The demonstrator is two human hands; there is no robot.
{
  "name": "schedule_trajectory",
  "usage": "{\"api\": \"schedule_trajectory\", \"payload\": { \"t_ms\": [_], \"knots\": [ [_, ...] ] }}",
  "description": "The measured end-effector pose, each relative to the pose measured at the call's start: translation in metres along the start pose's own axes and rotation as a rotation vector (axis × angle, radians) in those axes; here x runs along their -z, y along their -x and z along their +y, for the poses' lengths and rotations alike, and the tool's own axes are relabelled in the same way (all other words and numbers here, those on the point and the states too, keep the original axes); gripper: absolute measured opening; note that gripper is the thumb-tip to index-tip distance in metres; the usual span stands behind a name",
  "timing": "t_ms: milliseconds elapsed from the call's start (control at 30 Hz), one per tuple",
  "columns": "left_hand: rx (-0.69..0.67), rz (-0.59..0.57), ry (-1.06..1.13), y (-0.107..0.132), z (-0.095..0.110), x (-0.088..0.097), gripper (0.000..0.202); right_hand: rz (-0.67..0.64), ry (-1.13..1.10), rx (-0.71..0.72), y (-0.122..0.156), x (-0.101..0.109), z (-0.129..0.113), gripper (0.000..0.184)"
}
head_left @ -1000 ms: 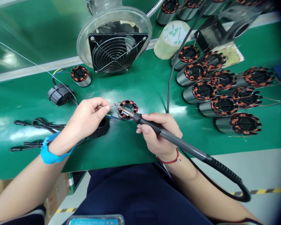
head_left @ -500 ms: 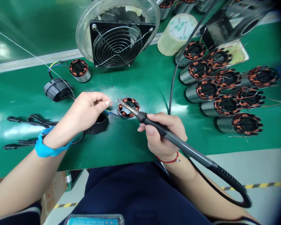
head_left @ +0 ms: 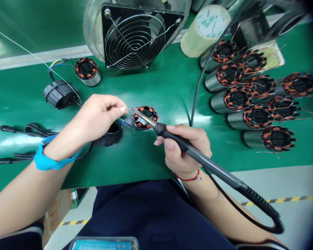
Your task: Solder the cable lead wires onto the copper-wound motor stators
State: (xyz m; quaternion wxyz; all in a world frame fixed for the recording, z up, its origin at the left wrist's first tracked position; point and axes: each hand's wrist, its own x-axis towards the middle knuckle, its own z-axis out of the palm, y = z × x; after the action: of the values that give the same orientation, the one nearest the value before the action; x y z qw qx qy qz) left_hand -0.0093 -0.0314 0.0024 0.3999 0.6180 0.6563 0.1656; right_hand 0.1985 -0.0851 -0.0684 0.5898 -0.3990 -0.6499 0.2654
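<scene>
Left fingers (head_left: 122,110) pinch a thin wire (head_left: 129,109), right hand (head_left: 198,139) wraps a soldering iron (head_left: 211,165), tip at left rim of the stator (head_left: 139,123) on the bench (head_left: 146,156), joint apparently unfinished; rear stator (head_left: 86,69) has coloured leads (head_left: 57,63), right-side stators (head_left: 257,117) show none.

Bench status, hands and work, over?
Left hand pinching thin wire. Right hand gripping soldering iron. Stator on bench, iron's tip at its rim, contact unclear. Black housing beside it, partly hidden.

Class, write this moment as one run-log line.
left hand: pinching wire | right hand: holding iron | iron tip: at stator, contact unclear | fan: beyond stator
</scene>
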Motion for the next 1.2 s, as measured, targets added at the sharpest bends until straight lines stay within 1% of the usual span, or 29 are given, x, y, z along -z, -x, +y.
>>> {"api": "schedule_trajectory", "payload": {
  "t_ms": [300, 567, 800, 967, 1100, 1200],
  "knots": [
    [0.017, 0.003, 0.008, 0.0003, 0.0014, 0.0001, 0.018, -0.005, 0.045, 0.002, 0.0001, -0.0006, -0.0007, 0.022],
    [0.006, -0.016, 0.017, -0.0018, -0.0001, 0.0006, 0.018, 0.012, 0.005, 0.022, -0.0019, 0.0024, 0.0, 0.028],
    [0.026, -0.015, 0.023, -0.0012, 0.0023, 0.0004, 0.018, 0.023, 0.002, 0.019, -0.001, 0.002, 0.0005, 0.024],
    [0.019, 0.007, 0.042, -0.0002, 0.0031, -0.0001, 0.018, 0.023, 0.013, 0.009, -0.0014, 0.0009, -0.0003, 0.022],
    [0.012, 0.018, 0.056, -0.0003, 0.0038, -0.0008, 0.017, -0.016, 0.041, 0.024, -0.0031, 0.0031, 0.0005, 0.023],
    [0.023, 0.024, 0.058, -0.0003, 0.0053, -0.0009, 0.016, -0.076, 0.059, 0.029, -0.006, 0.0047, -0.0003, 0.032]
  ]
}}
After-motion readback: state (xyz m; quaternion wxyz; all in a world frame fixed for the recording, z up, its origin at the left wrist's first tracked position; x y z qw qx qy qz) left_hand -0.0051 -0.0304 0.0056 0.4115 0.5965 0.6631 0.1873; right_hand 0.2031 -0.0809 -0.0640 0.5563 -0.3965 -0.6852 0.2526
